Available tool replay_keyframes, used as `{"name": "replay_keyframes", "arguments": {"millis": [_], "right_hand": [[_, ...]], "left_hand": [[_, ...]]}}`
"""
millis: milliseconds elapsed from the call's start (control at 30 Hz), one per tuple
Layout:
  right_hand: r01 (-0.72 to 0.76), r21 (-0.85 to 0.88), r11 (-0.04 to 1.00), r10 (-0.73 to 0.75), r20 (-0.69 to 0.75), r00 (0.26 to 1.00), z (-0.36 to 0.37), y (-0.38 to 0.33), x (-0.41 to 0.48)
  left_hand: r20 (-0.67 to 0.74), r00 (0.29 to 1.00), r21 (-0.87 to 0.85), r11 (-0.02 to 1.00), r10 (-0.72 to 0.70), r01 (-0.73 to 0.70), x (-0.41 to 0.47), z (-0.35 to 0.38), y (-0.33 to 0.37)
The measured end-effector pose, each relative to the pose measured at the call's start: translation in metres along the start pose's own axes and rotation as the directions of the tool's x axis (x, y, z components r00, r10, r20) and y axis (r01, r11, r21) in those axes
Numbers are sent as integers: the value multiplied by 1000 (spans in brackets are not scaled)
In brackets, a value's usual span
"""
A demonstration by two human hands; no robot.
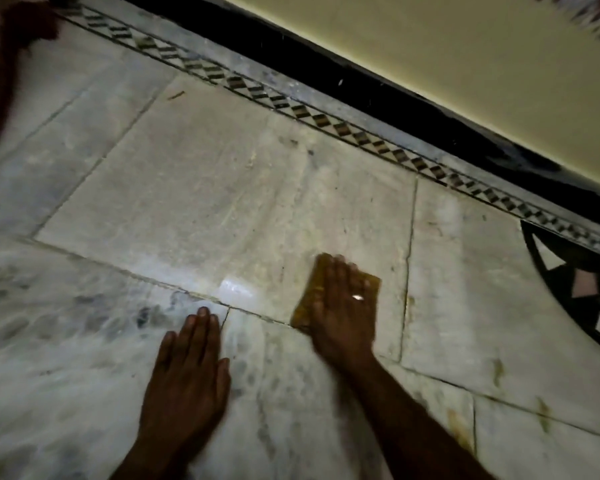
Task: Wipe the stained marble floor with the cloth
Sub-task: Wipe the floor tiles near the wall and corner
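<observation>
The marble floor (222, 188) fills the view, laid in pale slabs with grey joints. Yellowish stains (459, 424) cling along the joints near its right edge. A checkered inlay border (326, 119) runs along the far edge, under a black skirting (361, 88) and a cream wall (465, 57).

The left hand (187, 382) lies flat and spread on the slab, fingers straight, holding nothing; it looks placed to prop the leaning body while the other arm works.

The right hand (343, 313), blurred, presses palm-down on the cloth (309, 299), fingers extended rather than curled. It pins the cloth by pressure, not by a closed grasp, which suits sliding it over stone.

The yellow-brown cloth sits folded flat where two joints meet, mid-floor. It lies under the palm and fingers, its left edge and far right corner showing past them.
</observation>
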State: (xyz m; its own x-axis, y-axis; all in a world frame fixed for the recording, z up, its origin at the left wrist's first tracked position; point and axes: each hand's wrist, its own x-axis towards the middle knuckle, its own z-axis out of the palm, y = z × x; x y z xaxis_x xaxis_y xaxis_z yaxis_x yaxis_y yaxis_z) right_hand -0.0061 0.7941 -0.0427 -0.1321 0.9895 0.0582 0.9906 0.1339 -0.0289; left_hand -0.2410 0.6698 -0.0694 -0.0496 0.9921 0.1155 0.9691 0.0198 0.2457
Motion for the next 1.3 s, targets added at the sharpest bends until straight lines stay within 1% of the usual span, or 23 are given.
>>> {"name": "replay_keyframes", "arguments": {"millis": [67, 100, 133, 200, 233, 300, 333, 367, 433, 500, 567, 633, 700, 767, 867, 933, 1000, 1067, 1167, 1200, 1233, 1267, 1300], "right_hand": [[-142, -8, 990, 142, 12, 990, -1, 12, -40], [-160, -38, 986, 160, 5, 987, 0, 5, -64], [-139, -54, 989, 139, -3, 990, 1, -6, -86], [-15, -31, 999, 14, -38, 999, -1, -31, -108], [61, -13, 998, -62, -29, 998, -1, -40, -106], [170, 3, 985, -170, -16, 985, -3, -41, -77], [193, 8, 981, -193, -22, 981, -2, -35, -58], [183, 1, 983, -183, -32, 983, 0, -22, -38], [72, -31, 997, -73, -43, 996, 3, 15, -5], [-98, -61, 993, 95, -52, 994, 4, 62, 6], [-241, -79, 967, 240, -19, 971, 0, 93, -16], [-308, -110, 945, 308, -19, 951, -2, 88, -57], [-264, -122, 957, 264, -21, 964, 5, 49, -105], [-148, -69, 987, 145, -48, 988, 7, 6, -128], [26, -8, 1000, -27, -61, 998, 0, -19, -94], [67, 7, 998, -66, -61, 996, -1, -3, -52], [22, -17, 1000, -22, -41, 999, 0, 32, -14], [-72, -55, 996, 71, -25, 997, 2, 78, 2], [-297, -25, 954, 297, -5, 955, -4, 126, -26], [-374, -7, 927, 374, 0, 928, -7, 127, -43], [-418, -17, 908, 419, 5, 908, -8, 118, -63], [-414, -41, 909, 415, 7, 910, -8, 101, -80], [-365, -56, 929, 366, 6, 931, -6, 81, -92]], "left_hand": [[4, 998, -15, 998, 59, -59, 5, 4, 10], [2, 998, -12, 998, 58, -58, 8, 7, 15], [0, 999, -4, 999, 46, -46, 8, 9, 18], [-20, 999, 13, 999, 38, -38, 8, 9, 20], [-31, 998, 24, 998, 51, -50, 6, 9, 18], [-50, 995, 37, 995, 89, -88, 5, 11, 17], [-58, 994, 41, 995, 95, -93, 4, 11, 16], [-62, 993, 36, 995, 96, -94, 5, 11, 18], [-68, 994, 17, 996, 89, -88, 5, 10, 18], [-68, 995, 11, 997, 76, -76, 5, 9, 19], [-63, 996, 6, 998, 64, -64, 5, 9, 22], [-55, 997, -10, 999, 45, -46, 7, 12, 28], [-29, 999, -22, 999, 40, -41, 12, 15, 38], [-8, 996, -42, 996, 84, -85, 23, 20, 50], [-7, 983, -56, 981, 186, -186, 49, 30, 68], [0, 979, -58, 977, 204, -204, 66, 34, 75], [34, 980, -57, 979, 198, -196, 72, 36, 77], [76, 979, -65, 981, 188, -184, 73, 35, 76], [108, 984, -75, 988, 144, -136, 73, 33, 81], [106, 987, -67, 992, 117, -110, 73, 33, 84], [105, 990, -54, 994, 96, -91, 73, 32, 87], [106, 991, -42, 996, 87, -83, 74, 32, 89], [102, 990, -33, 995, 98, -95, 75, 32, 90]]}}
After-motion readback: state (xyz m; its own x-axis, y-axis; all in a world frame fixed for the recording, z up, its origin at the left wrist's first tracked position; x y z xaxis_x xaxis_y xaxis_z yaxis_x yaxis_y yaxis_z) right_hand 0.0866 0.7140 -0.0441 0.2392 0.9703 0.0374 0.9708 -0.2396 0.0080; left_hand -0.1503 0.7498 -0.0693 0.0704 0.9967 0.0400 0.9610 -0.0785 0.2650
